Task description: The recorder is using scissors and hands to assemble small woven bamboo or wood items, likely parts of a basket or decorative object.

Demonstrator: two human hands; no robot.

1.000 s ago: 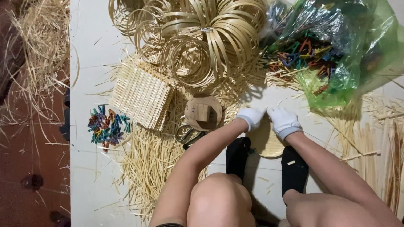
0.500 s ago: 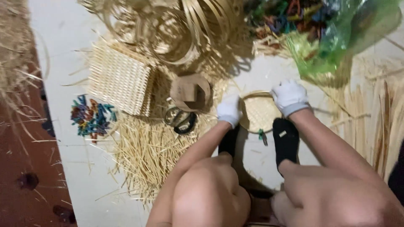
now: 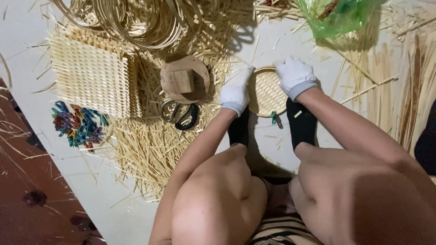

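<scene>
Grip, left hand [image 3: 236,93]: white-gloved, fingers curled onto the rim of the round woven disc [image 3: 265,93] at its 9 o'clock edge.
Grip, right hand [image 3: 294,75]: white-gloved, closed over the rim at 1 o'clock; opposed holds likely steady the rim.
Disc position: flat on the white floor [image 3: 113,199], just ahead of two dark-socked feet; a small green clip [image 3: 274,119] sits on its rim at 6 o'clock.
At 9 o'clock: wooden round block [image 3: 184,79], scissors [image 3: 179,113] just below it.
Farther at 9 o'clock: square woven mat [image 3: 93,77]; coloured clips [image 3: 77,124] below.
At 12 o'clock: coiled strips [image 3: 136,20]; green plastic bag [image 3: 338,16] at 1 o'clock.
Open room: bare floor only close around the disc; loose straw [image 3: 145,145] borders the left.
</scene>
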